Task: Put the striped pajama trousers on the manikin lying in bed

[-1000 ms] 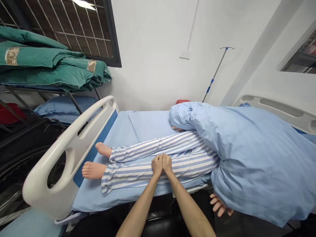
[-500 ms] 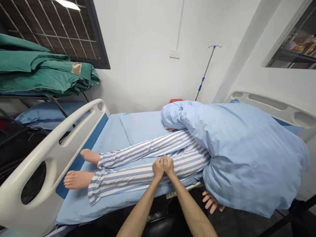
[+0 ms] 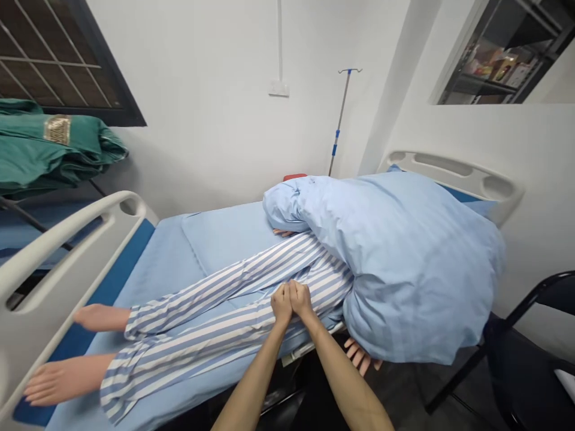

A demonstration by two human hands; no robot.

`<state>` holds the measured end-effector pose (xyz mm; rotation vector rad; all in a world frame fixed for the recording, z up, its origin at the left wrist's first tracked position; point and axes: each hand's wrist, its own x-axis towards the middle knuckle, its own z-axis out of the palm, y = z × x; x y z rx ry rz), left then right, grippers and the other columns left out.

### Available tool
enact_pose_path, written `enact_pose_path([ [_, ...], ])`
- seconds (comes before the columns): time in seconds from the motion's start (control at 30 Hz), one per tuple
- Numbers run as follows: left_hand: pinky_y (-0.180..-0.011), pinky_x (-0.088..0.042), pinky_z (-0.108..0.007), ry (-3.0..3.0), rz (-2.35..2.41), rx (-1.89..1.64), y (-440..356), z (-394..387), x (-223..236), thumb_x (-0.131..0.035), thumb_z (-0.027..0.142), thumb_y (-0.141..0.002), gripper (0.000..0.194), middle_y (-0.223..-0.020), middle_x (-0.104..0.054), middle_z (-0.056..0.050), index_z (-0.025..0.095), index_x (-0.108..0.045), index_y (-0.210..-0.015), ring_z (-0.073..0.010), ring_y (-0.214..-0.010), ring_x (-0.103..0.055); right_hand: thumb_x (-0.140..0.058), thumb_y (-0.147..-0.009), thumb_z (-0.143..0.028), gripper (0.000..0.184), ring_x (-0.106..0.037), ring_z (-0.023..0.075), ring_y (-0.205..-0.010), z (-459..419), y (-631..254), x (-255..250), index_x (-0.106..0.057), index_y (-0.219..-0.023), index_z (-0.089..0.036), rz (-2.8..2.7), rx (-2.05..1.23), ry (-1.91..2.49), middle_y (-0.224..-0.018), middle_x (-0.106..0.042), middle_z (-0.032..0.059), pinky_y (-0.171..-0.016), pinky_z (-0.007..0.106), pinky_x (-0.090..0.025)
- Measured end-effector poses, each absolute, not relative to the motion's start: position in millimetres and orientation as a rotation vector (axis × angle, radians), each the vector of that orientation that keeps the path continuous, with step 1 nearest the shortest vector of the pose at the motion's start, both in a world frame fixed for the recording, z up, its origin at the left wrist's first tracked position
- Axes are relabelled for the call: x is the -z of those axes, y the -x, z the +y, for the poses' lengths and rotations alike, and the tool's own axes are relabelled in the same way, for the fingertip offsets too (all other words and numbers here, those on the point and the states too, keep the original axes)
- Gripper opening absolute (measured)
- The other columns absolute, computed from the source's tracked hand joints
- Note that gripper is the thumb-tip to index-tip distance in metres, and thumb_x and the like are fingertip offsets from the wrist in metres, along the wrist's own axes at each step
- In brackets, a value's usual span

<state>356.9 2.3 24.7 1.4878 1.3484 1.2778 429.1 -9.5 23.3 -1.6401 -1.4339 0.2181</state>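
Observation:
My left hand [image 3: 281, 303] and my right hand [image 3: 300, 298] are closed into fists, side by side and touching. No object shows in either. Both appear just above or against the nearer thigh of the blue-and-white striped trousers [image 3: 206, 341]. A mannequin with bare feet [image 3: 72, 377] wears them, lying on its back on the bed. The light blue quilt [image 3: 395, 257] is heaped over its upper body, hiding torso and head. From under the quilt one mannequin hand [image 3: 357, 357] hangs past the near bed edge; the fingers of the other [image 3: 284, 232] peek out at the far side.
A pale plastic footboard [image 3: 67, 233] stands at left, a matching headboard [image 3: 449, 170] at right. Behind the bed rises an IV pole [image 3: 341, 120]. A black chair [image 3: 525, 359] is at the right. Folded green covers [image 3: 58, 149] lie on a rack at far left.
The view has swung right, so the bed and quilt sit further left and the black chair shows more. My fists stay together over the thigh.

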Motion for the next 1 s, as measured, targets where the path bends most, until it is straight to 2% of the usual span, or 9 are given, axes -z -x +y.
enact_pose_path([
  [0.1, -0.055, -0.028, -0.027, -1.417, 1.286, -1.291, -366, 4, -29, -0.047, 0.042, -0.086, 0.042, -0.048, -0.043, 0.002, 0.022, -0.039, -0.05, -0.0114, -0.052, -0.036, -0.025, -0.101, -0.033, 0.051, -0.054, 0.0135, -0.055, -9, -440, -30, -0.058, -0.066, -0.019, -1.499, -0.176, 1.624, -0.06, -0.063, 0.0062, -0.058, 0.025, -0.033],
  [0.27, -0.054, -0.029, -0.026, -1.382, 1.156, -1.399, -396, 12, -56, -0.049, 0.049, -0.086, 0.044, -0.05, -0.038, 0.004, 0.022, -0.037, -0.053, -0.011, -0.054, -0.034, -0.024, -0.102, -0.034, 0.052, -0.053, 0.0132, -0.055, -1, -466, -60, -0.058, -0.065, -0.019, -1.459, -0.113, 1.567, -0.06, -0.062, 0.0054, -0.06, 0.025, -0.033],
  [0.53, -0.055, -0.028, -0.026, -1.528, 1.332, -1.21, -420, 6, -24, -0.047, 0.043, -0.089, 0.043, -0.048, -0.041, 0.003, 0.022, -0.038, -0.052, -0.0112, -0.051, -0.035, -0.023, -0.1, -0.038, 0.052, -0.054, 0.0141, -0.055, -10, -495, -22, -0.055, -0.063, -0.02, -1.376, -0.185, 1.696, -0.059, -0.063, 0.006, -0.059, 0.026, -0.032],
  [0.67, -0.056, -0.031, -0.027, -1.553, 1.239, -1.215, -441, 13, -42, -0.041, 0.04, -0.092, 0.041, -0.051, -0.045, 0.002, 0.022, -0.041, -0.055, -0.0122, -0.053, -0.039, -0.024, -0.099, -0.042, 0.052, -0.052, 0.0143, -0.052, -4, -514, -47, -0.051, -0.06, -0.02, -1.341, -0.166, 1.566, -0.055, -0.06, 0.0058, -0.056, 0.026, -0.032],
  [0.8, -0.058, -0.033, -0.027, -1.618, 1.139, -1.239, -470, 18, -56, -0.038, 0.036, -0.095, 0.04, -0.055, -0.05, 0.0, 0.022, -0.043, -0.058, -0.0129, -0.056, -0.045, -0.027, -0.099, -0.044, 0.053, -0.052, 0.015, -0.053, -4, -539, -64, -0.055, -0.062, -0.019, -1.279, -0.061, 1.531, -0.058, -0.063, 0.0079, -0.057, 0.027, -0.034],
  [1.0, -0.065, -0.034, -0.027, -1.976, 1.361, -0.868, -479, 10, -29, -0.044, 0.026, -0.096, 0.031, -0.069, -0.064, -0.005, 0.02, -0.059, -0.07, -0.0149, -0.065, -0.057, -0.024, -0.095, -0.049, 0.059, -0.05, 0.0175, -0.051, -13, -556, -24, -0.061, -0.06, -0.019, -1.207, 0.063, 1.787, -0.056, -0.064, 0.0126, -0.055, 0.029, -0.03],
])
